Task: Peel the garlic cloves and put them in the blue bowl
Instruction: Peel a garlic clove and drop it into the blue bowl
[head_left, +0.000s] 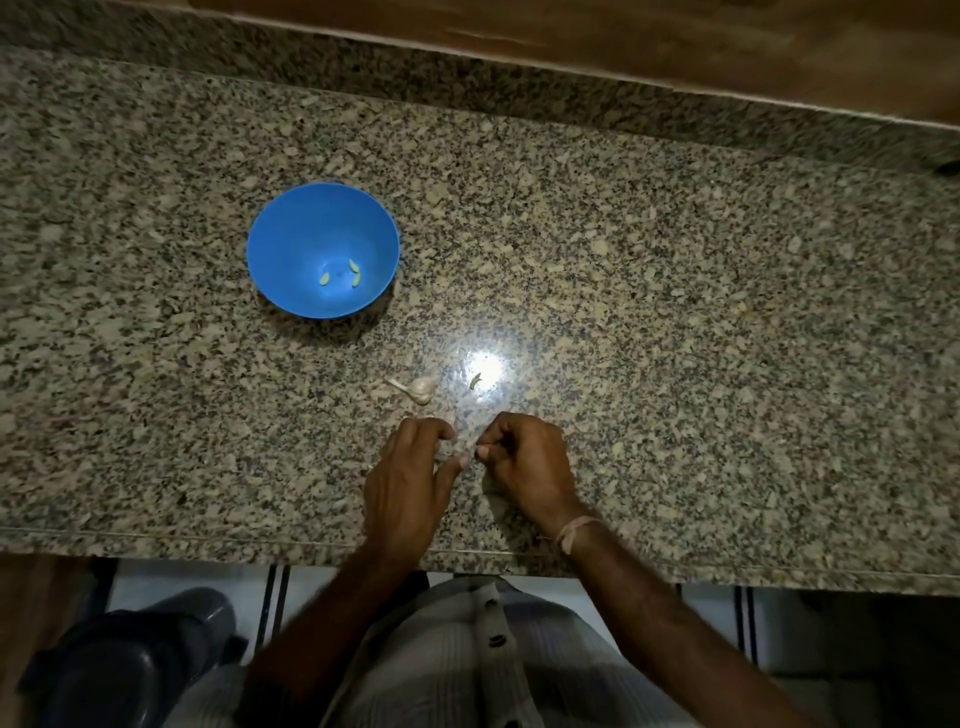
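At the far left, below the counter edge, a dark shoe stands on the floor. On the speckled granite countertop, left of centre, sits the blue bowl, upright, with 3 peeled garlic cloves lying apart on its bottom. Nearer the person and to the right of the bowl, an unpeeled garlic clove with a papery tail lies on the stone. Just beside it to the right, on a bright glare spot, lies 1 small yellowish piece; whether it is clove or skin cannot be told.

Near the front edge the 2 hands meet. The left hand has its fingers curled down toward the stone and its thumb stretched out to the right. Whether anything is gripped under those fingers cannot be told. The thumb tip reaches a thin pale sliver between the hands. The right hand is curled tight, its fingertips pinching that sliver. A pale band circles the right wrist. Below the counter edge, between the forearms, a striped buttoned shirt shows. A wooden ledge runs along the back of the counter.
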